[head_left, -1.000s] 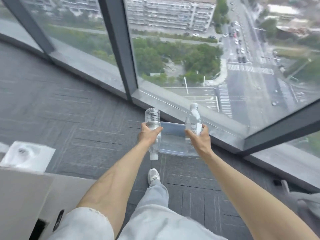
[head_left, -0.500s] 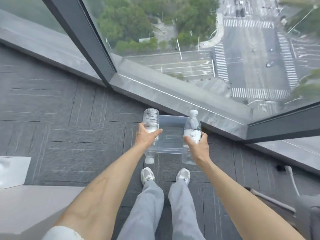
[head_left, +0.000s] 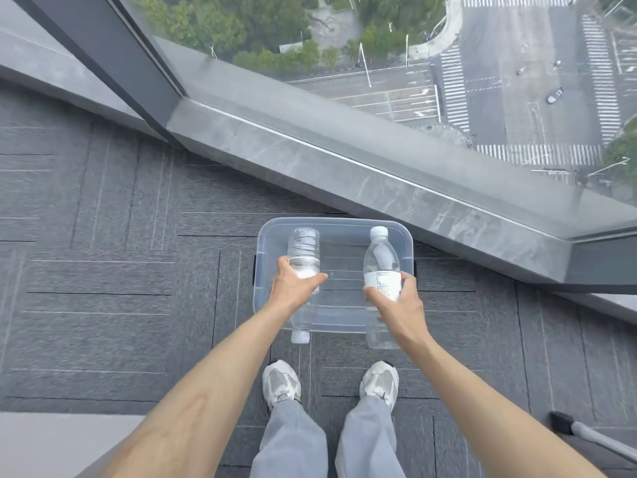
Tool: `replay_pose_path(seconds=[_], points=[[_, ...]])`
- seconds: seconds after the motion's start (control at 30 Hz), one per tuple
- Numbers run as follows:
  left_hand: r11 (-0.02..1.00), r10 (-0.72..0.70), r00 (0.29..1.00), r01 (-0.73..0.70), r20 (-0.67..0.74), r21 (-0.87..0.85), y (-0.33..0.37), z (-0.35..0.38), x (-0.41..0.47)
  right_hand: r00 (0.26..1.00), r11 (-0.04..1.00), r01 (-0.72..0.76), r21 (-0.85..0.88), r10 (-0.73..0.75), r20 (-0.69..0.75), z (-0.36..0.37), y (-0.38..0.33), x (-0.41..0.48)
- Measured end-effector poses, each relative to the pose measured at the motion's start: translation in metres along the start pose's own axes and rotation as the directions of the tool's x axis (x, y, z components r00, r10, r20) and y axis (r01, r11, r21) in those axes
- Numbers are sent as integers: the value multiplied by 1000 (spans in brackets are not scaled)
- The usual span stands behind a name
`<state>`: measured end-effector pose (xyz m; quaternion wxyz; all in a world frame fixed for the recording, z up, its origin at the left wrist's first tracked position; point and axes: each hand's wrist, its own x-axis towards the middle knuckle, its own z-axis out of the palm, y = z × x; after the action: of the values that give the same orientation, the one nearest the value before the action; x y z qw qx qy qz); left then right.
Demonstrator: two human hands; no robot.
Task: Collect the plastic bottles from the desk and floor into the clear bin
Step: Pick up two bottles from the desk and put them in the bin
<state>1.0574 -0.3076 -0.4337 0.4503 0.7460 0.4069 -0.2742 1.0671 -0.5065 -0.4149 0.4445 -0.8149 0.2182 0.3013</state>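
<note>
Two bottles held over the bin, none inside yet.
The left hand [head_left: 293,291] fingers wrap an inverted bottle [head_left: 303,250]; the right hand [head_left: 396,305] grips an upright bottle [head_left: 381,263]. The clear bin [head_left: 265,236] on the carpet looks empty; release remains.

I take this for an office high up in a tower. Grey carpet tiles [head_left: 103,288] cover the floor, a stone sill [head_left: 344,167] runs under floor-to-ceiling glass [head_left: 482,63] with a dark mullion [head_left: 113,53], and far below I see a street [head_left: 499,98] with crosswalks, trees and a car. A pale desk edge [head_left: 51,439] sits lower left.
</note>
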Motion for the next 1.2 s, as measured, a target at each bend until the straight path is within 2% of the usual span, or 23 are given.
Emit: replay_pose_path(seconds=[0.23,0.57,0.73,0.9,1.2], points=[[1000,4,1000,-4,26,11,-32,46,70,999,999,-29,-25,28,-33,48,57,82],[994,50,998,-47,-30,93,-55,44,97,999,991,-23,-131,20,-25,81,92,139],[994,75,997,-71,-36,84,-44,46,75,1000,989,29,-144,-30,-4,59,83,119],[999,42,998,-41,-51,22,-27,45,38,999,999,24,-40,-26,-36,40,64,67],[991,131,991,-131,-32,5,-9,56,34,997,997,0,81,6,-75,16,64,3]])
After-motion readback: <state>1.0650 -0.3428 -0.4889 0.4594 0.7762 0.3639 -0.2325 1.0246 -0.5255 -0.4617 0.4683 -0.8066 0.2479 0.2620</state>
